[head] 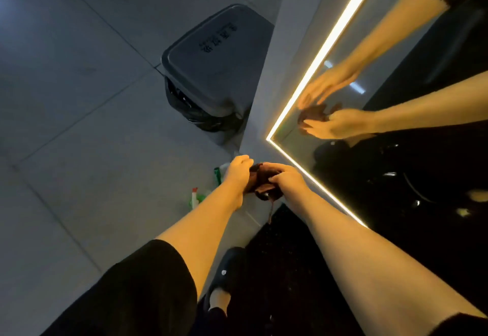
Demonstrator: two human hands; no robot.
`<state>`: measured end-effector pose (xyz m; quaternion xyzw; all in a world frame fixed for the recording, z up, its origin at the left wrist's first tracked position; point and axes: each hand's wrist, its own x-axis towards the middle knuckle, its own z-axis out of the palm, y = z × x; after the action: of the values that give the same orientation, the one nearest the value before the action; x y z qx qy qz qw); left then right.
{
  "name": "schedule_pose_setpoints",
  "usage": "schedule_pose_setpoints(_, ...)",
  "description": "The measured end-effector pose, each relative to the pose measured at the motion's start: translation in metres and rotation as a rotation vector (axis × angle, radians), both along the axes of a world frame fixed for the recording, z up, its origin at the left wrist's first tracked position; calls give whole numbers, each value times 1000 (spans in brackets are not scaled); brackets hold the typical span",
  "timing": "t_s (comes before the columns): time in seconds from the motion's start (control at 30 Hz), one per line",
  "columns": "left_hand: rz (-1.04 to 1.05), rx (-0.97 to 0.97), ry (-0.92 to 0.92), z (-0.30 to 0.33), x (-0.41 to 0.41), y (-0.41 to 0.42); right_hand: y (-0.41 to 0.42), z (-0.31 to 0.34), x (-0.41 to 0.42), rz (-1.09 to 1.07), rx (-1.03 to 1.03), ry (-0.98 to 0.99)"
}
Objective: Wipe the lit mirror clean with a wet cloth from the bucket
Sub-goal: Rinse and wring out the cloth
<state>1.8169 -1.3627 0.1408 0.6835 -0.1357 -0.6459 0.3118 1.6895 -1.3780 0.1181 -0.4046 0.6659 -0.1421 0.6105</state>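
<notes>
A bunched dark brown cloth (262,177) is held between both hands just below the mirror's lower left corner. My left hand (237,170) grips its left side with curled fingers. My right hand (286,177) grips its right side, and a thin strand hangs down from the cloth. The lit mirror (383,77) fills the right side, edged by a bright strip of light, and reflects both hands and the cloth. No bucket is in view.
A grey lidded bin (211,66) with a black liner stands on the tiled floor left of the mirror wall. Two spray bottles (196,198) lie on the floor beneath my left arm. A black countertop (290,256) sits below my right arm.
</notes>
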Motion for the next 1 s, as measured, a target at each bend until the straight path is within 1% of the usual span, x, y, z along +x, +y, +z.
schedule_pose_setpoints(0.03,17,34,-8,5,-5,13,14,12,-5,-184,37,-141)
schedule_pose_setpoints(0.1,5,112,36,22,-23,36,41,43,-20,-459,121,-391)
schedule_pose_setpoints(0.17,1,155,176,44,-52,58,72,78,-44,-606,149,-578)
schedule_pose_setpoints(0.2,-9,146,253,57,-71,69,90,97,-60,-661,139,-650)
schedule_pose_setpoints(0.23,-37,117,302,70,-93,81,108,115,-79,-719,118,-684)
schedule_pose_setpoints(0.27,-71,77,308,85,-117,93,126,132,-100,-775,91,-708)
schedule_pose_setpoints(0.33,-126,-19,258,115,-170,124,166,162,-150,-859,31,-677)
schedule_pose_setpoints(0.37,-173,-74,226,132,-200,142,188,177,-179,-891,8,-627)
schedule_pose_setpoints(0.43,-310,-179,171,166,-269,185,239,203,-245,-947,-65,-531)
schedule_pose_setpoints(0.5,-446,-271,147,196,-344,239,305,227,-322,-986,-186,-420)
schedule_pose_setpoints(0.6,-679,-364,135,231,-455,342,434,265,-437,-1062,-331,-263)
schedule_pose_setpoints(0.67,-853,-414,134,253,-524,421,531,290,-503,-1141,-385,-152)
schedule_pose_setpoints(0.77,-1159,-542,88,279,-610,532,669,324,-573,-1282,-409,22)
schedule_pose_setpoints(0.83,-1295,-631,75,297,-659,592,750,342,-606,-1400,-429,87)
schedule_pose_setpoints(0.87,-1331,-648,87,303,-681,619,786,348,-618,-1455,-430,100)
schedule_pose_setpoints(0.9,-1372,-623,95,309,-702,645,819,353,-628,-1504,-425,103)
schedule_pose_setpoints(0.97,-1421,-507,110,318,-738,693,878,359,-643,-1635,-419,68)
schedule_pose_setpoints(1.0,-1436,-481,111,320,-754,715,904,359,-651,-1709,-419,26)
